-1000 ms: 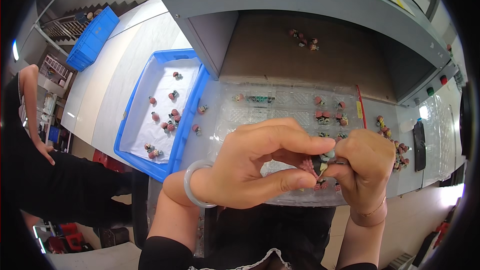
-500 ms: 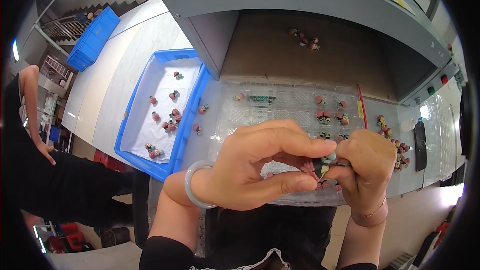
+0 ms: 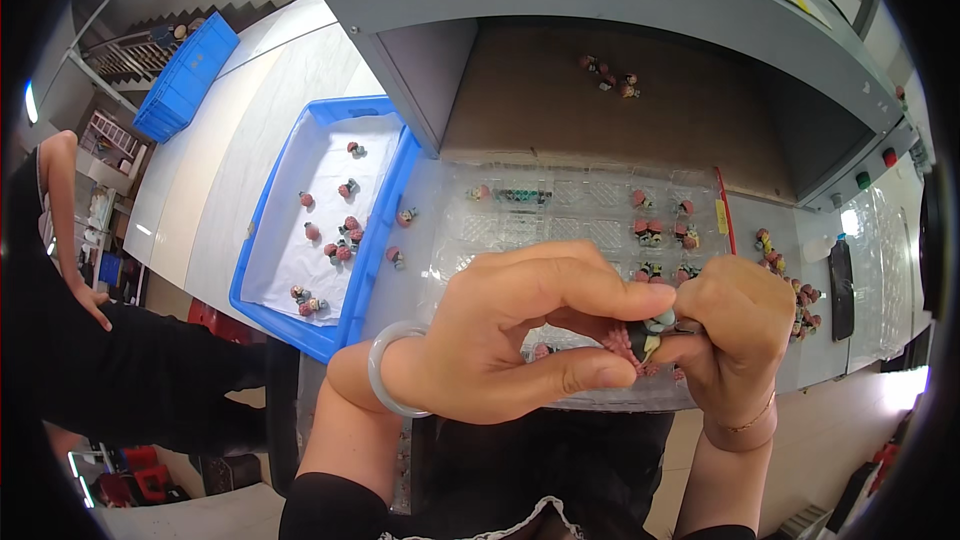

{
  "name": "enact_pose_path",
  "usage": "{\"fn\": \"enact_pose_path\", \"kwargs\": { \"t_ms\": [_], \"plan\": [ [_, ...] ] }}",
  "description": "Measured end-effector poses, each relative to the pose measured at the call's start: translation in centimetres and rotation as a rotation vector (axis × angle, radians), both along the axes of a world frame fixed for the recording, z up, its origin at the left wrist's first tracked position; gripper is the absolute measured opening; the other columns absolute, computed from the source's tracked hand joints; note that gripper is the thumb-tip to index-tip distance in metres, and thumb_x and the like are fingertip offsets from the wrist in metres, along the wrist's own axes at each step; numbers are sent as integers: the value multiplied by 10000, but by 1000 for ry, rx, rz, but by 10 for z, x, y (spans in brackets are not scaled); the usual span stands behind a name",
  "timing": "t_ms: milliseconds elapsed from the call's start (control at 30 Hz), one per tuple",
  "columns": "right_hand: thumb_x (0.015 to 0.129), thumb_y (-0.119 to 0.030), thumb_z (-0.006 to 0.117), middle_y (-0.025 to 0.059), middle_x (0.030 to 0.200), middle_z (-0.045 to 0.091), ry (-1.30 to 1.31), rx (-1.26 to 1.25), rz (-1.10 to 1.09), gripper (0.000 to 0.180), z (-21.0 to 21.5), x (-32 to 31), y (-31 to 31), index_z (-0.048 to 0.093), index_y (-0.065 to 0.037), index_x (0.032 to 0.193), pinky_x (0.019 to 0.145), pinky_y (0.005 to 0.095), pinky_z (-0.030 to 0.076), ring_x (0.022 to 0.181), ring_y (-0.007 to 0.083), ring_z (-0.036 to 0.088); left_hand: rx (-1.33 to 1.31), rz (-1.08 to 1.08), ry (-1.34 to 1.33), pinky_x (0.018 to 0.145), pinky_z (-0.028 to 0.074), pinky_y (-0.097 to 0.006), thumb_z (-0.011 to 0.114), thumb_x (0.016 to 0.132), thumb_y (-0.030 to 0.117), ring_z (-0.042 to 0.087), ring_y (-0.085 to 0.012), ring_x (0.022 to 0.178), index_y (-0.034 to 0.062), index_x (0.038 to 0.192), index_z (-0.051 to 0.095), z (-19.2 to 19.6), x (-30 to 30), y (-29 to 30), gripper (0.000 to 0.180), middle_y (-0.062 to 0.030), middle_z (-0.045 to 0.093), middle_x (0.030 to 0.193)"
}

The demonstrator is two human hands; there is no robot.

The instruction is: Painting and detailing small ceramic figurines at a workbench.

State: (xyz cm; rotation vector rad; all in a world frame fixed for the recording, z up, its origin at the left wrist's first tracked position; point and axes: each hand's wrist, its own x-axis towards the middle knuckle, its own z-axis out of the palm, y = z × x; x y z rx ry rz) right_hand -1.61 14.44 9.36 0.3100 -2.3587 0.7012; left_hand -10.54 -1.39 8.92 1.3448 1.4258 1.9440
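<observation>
Head view shows both hands meeting low and right of centre, over the near edge of a clear plastic blister tray with many small pockets (image 3: 560,230). The left hand (image 3: 520,340), with a pale translucent bangle (image 3: 385,370) on its wrist, curls into a ring, thumb and forefinger tips pressed toward a small figurine with pink, black and pale grey parts (image 3: 648,332). The right hand (image 3: 735,335), wearing a thin gold bracelet (image 3: 745,425), is closed in a loose fist with its fingertips pinching the same figurine from the right.

The figurine sits between the two sets of fingertips, just right of the frame's centre. Its long axis seems to run roughly up and down in the frame, the grey rounded end uppermost and tilted slightly right, the pink part lowest; most of it is hidden by fingers, so the exact lean is unclear.

Compared with a second ago, the hands hold almost the same pose and place; the left forefinger arches a little more over the figurine.

At centre left lies a blue rectangular plastic bin with a white liner (image 3: 385,230) holding scattered similar figurines. More of them fill tray pockets at right, under a grey metal hood (image 3: 600,0). Another person in black (image 3: 110,380) stands at the left edge.
</observation>
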Motion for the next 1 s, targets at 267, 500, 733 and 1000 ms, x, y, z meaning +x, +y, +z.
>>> {"fn": "enact_pose_path", "kwargs": {
  "t_ms": [267,500,733,1000],
  "plan": [
    [586,-333,668,37,469,321,-2,8,15,353,1,0,0,433,-75,532,371,299,250,394,197,347,-14,0,-24,609,413,-220,718,623,105,538,-138,674,-56,927,577,1,1,-1,372,-102,561,754],
    [586,-332,668,39,467,318,18,11,-17,358,1,1,0,429,-73,526,371,297,247,393,196,344,0,-16,-92,631,428,-231,712,622,61,547,-143,695,-41,919,564,1,4,0,347,-111,560,777],
    [606,-341,653,36,469,317,17,20,-19,356,1,1,-1,432,-73,528,371,299,246,391,193,340,15,-41,-151,649,437,-233,713,617,44,557,-151,720,-35,928,554,-1,4,0,358,-114,554,796],
    [619,-341,646,40,474,325,17,19,-28,347,0,1,-1,443,-70,540,373,302,253,396,195,348,25,-52,-156,688,457,-261,719,614,58,578,-181,764,-37,924,550,-4,2,1,366,-117,551,800]
  ]
}}
